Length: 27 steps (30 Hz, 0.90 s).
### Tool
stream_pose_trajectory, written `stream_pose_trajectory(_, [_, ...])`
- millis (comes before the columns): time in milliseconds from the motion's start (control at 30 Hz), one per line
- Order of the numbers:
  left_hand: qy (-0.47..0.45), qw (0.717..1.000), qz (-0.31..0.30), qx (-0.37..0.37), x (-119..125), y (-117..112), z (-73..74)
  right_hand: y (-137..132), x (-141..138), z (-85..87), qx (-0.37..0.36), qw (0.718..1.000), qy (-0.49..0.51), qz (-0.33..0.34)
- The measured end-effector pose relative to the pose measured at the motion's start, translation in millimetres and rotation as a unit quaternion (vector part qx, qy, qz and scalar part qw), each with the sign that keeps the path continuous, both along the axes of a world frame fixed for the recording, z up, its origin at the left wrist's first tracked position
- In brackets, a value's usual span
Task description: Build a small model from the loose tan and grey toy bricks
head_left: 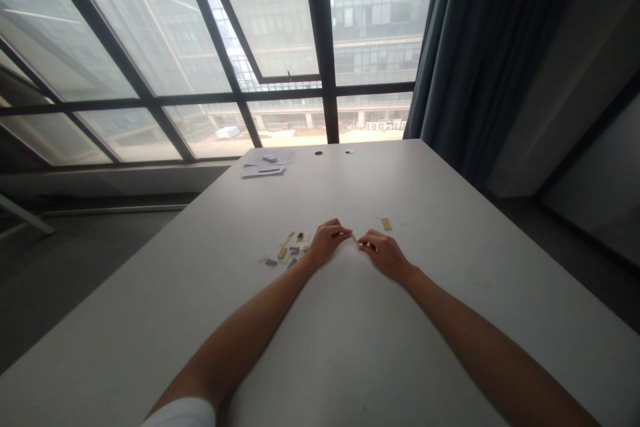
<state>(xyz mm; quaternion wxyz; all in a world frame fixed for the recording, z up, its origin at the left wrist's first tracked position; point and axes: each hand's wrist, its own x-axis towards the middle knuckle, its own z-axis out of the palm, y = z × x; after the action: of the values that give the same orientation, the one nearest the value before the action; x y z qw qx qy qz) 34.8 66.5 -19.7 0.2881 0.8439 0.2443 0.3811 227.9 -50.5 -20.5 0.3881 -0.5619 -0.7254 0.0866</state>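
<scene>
Over the middle of the white table [320, 333], a thin tan toy brick strip [355, 239] bridges my two hands. My left hand [327, 241] pinches its upper left end between thumb and fingers. At the lower right end, my right hand [384, 252] is closed on the same strip. Just left of my left hand lies a loose group of small tan, grey and dark bricks, among them a tan brick [283, 253] and a grey brick [271, 262]. Some of that group is hidden behind my left hand and wrist. Beyond my right hand rests a tan studded plate [386, 223].
Papers [263, 171] with a small object on top lie at the table's far left corner. Two round cable holes [319, 153] sit near the far edge. Behind the table are framed windows [280, 27], with a dark blue curtain [465, 67] to the right.
</scene>
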Motion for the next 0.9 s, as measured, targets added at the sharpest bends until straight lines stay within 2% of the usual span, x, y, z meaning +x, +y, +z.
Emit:
stream_pose_trajectory(400, [0.017,1.0,0.001,0.011,-0.3,2.9,-1.3,0.6,0.2,-1.0,-0.017,1.0,-0.001,-0.018])
stream_pose_trajectory(900, [0.015,0.999,-0.032,0.007,0.0,4.1,-2.9,1.2,-0.3,-4.2,-0.021,1.0,0.005,0.014])
